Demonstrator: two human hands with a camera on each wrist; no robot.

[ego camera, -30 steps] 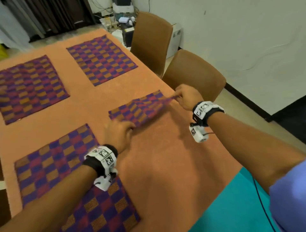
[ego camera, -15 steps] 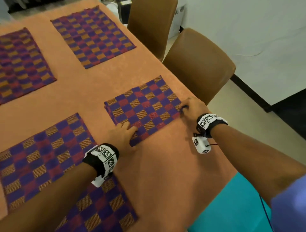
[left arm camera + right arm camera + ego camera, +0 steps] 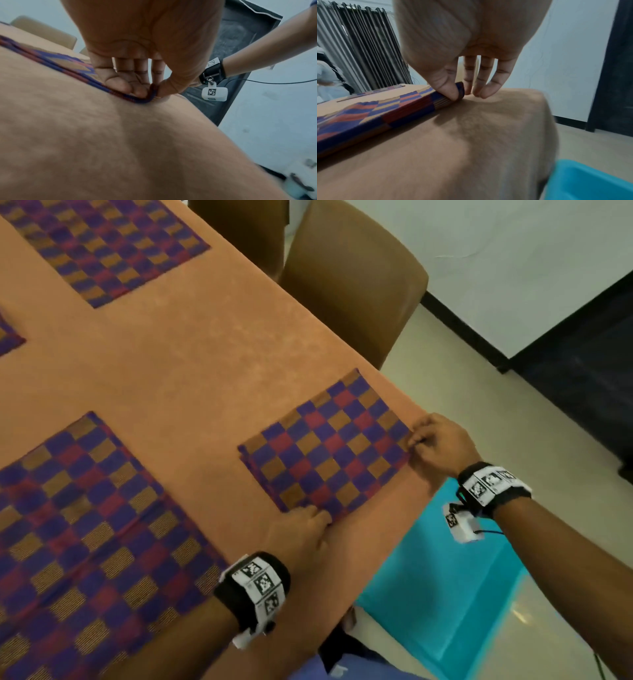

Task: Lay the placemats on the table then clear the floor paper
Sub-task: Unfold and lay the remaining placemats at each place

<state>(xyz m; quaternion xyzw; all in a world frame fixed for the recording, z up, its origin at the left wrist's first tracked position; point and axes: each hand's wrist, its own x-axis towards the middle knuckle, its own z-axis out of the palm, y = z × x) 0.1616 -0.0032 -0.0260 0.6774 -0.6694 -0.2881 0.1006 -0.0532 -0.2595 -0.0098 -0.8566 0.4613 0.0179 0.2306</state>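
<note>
A checked purple, red and orange placemat [image 3: 329, 443] lies flat near the right edge of the orange table [image 3: 191, 361]. My left hand [image 3: 301, 534] pinches its near corner [image 3: 147, 97] between thumb and fingers. My right hand [image 3: 435, 443] pinches the mat's right corner [image 3: 459, 93], thumb on top. Another placemat [image 3: 85, 508] lies at the near left, and one more [image 3: 109, 244] at the far side. A teal paper sheet [image 3: 445, 594] lies on the floor by the table's near right corner.
Two brown chairs [image 3: 352, 282] stand against the table's right side. A white wall with a black skirting [image 3: 462, 330] runs behind them, with a dark doorway [image 3: 589, 364] at the right. Pale floor lies between table and wall.
The placemat went from held up and folded to spread flat on the table. Both hands then slid it nearer the table's near right edge, still gripping its corners.
</note>
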